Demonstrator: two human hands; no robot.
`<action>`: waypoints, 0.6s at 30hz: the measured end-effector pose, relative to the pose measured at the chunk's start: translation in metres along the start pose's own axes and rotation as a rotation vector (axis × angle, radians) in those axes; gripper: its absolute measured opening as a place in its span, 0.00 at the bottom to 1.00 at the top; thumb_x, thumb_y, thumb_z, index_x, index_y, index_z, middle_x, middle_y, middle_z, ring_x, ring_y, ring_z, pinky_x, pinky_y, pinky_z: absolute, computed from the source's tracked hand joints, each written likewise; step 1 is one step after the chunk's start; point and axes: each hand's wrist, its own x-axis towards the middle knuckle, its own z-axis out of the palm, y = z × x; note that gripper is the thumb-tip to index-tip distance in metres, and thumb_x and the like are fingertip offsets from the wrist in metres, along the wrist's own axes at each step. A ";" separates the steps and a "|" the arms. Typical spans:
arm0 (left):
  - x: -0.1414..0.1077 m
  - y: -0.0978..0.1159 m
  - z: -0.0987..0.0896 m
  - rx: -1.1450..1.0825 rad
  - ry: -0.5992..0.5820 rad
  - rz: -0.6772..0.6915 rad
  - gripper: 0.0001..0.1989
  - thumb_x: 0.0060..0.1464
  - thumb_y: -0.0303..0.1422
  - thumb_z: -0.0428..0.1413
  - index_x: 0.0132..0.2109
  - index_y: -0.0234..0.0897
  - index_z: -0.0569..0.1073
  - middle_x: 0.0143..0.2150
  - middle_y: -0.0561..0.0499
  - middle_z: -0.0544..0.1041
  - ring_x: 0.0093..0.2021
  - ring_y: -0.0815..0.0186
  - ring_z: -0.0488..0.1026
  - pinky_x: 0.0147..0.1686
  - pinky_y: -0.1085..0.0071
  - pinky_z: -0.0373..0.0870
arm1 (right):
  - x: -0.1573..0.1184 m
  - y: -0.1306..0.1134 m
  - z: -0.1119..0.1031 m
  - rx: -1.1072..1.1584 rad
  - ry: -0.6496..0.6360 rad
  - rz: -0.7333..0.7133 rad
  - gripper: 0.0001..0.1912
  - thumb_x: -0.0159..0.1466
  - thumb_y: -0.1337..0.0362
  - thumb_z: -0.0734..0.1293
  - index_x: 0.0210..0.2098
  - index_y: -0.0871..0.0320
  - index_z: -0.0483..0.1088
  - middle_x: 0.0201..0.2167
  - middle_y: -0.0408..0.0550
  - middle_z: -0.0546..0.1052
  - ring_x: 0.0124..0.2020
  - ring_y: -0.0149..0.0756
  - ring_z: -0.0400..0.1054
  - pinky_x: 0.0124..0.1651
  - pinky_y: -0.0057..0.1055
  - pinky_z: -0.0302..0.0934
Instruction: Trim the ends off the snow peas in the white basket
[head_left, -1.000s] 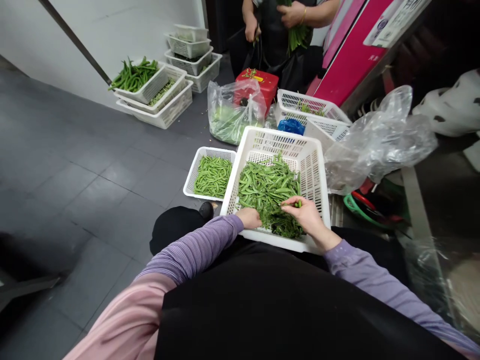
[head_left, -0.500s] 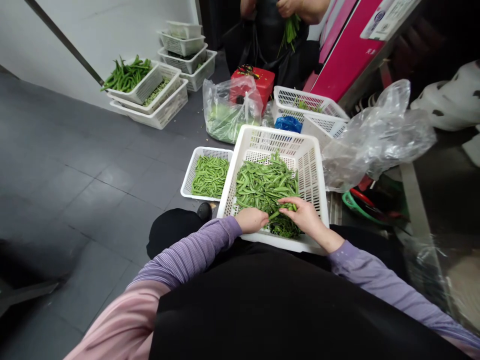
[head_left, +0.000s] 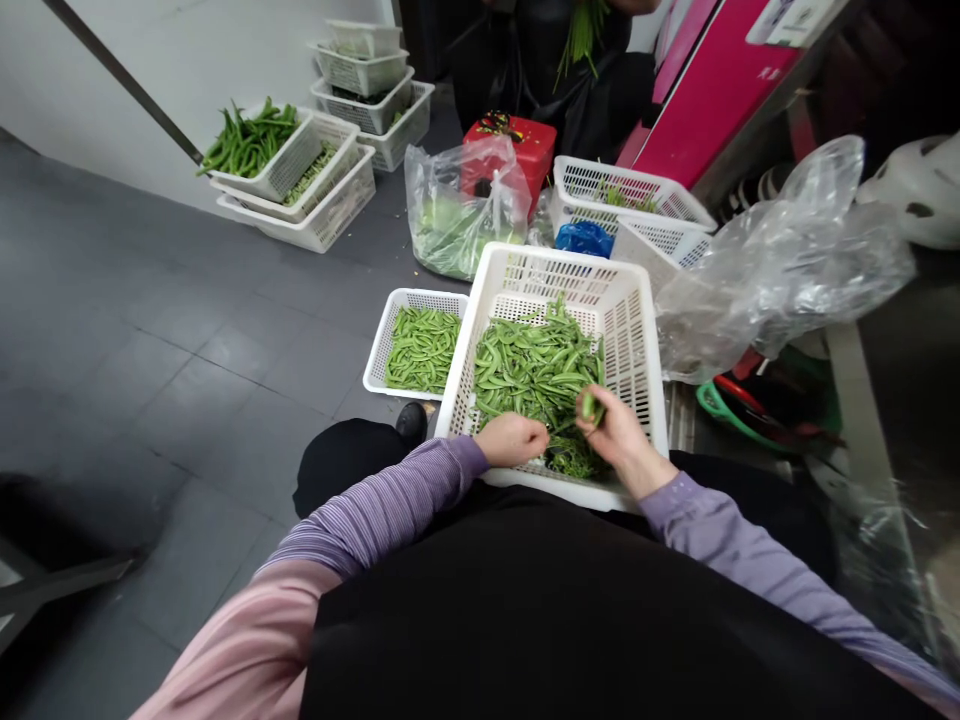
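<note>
Over the front of a large white slatted basket (head_left: 501, 262), my right hand (head_left: 621, 440) is closed around several green pea pods (head_left: 591, 408). My left hand (head_left: 513, 440) is to its left, with the fingers curled in; whatever they pinch is hidden or too small to make out. Inside the basket lies a heap of flat green pea pods (head_left: 525, 365). Close to me, a darker clump of stringy trimmings (head_left: 574, 458) sits between the two hands. A smaller white basket (head_left: 376, 345) of pods (head_left: 424, 345) stands against the left side.
Stacked white baskets (head_left: 319, 225) of green beans stand by the wall. Beyond the large basket are a clear bag of greens (head_left: 457, 230), a red stool (head_left: 536, 150) and another white basket (head_left: 637, 185). Crumpled plastic (head_left: 787, 270) lies right. A co-worker (head_left: 540, 80) sits opposite.
My right hand has drawn away from the left and turned, keeping the pods in its grip. The left hand has shifted slightly right. The view has tilted a little downward.
</note>
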 end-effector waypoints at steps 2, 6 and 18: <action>0.000 -0.002 0.009 0.124 -0.175 -0.024 0.13 0.50 0.32 0.45 0.33 0.36 0.74 0.30 0.50 0.73 0.31 0.67 0.68 0.32 0.74 0.62 | 0.015 -0.009 -0.016 0.065 0.119 -0.048 0.11 0.52 0.56 0.59 0.21 0.55 0.54 0.16 0.38 0.58 0.17 0.26 0.53 0.18 0.24 0.49; 0.003 -0.011 0.018 0.152 -0.358 -0.063 0.21 0.48 0.31 0.48 0.51 0.44 0.67 0.47 0.48 0.70 0.39 0.66 0.70 0.38 0.73 0.63 | 0.040 -0.009 -0.030 -0.456 0.034 -0.037 0.06 0.49 0.61 0.61 0.23 0.55 0.58 0.19 0.41 0.65 0.19 0.28 0.59 0.21 0.27 0.54; 0.003 -0.019 0.020 0.179 -0.286 -0.074 0.14 0.49 0.30 0.46 0.39 0.37 0.74 0.36 0.46 0.75 0.37 0.64 0.71 0.38 0.71 0.65 | 0.059 0.051 0.006 -1.197 0.095 0.116 0.14 0.40 0.68 0.70 0.14 0.57 0.57 0.20 0.51 0.67 0.32 0.44 0.66 0.33 0.37 0.57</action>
